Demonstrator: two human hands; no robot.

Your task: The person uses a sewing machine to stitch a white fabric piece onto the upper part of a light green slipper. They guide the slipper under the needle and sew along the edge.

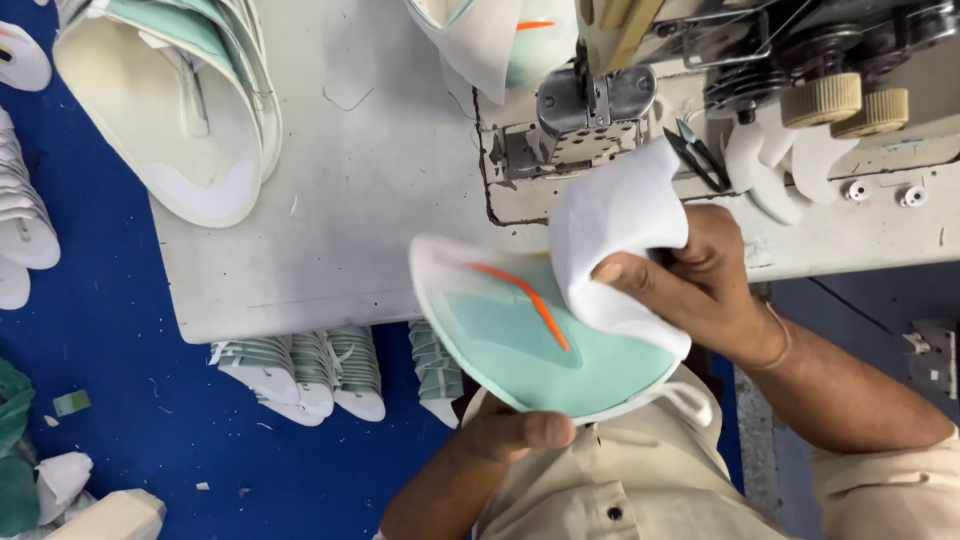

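I hold a curved shoe upper piece [520, 345], mint green with a white edge and an orange stripe, just off the front edge of the table. My left hand [515, 432] grips its lower rim with the thumb on top. My right hand [700, 275] pinches a white fabric lining [615, 215] that folds up from the piece's right side. Both hands are below the sewing machine's needle area [585, 110].
The white table [350, 190] carries a stack of similar uppers [185, 100] at its far left and small snips [700, 155] beside the machine. More stacked pieces [310, 370] lie on the blue floor under the table edge and at the left [20, 210].
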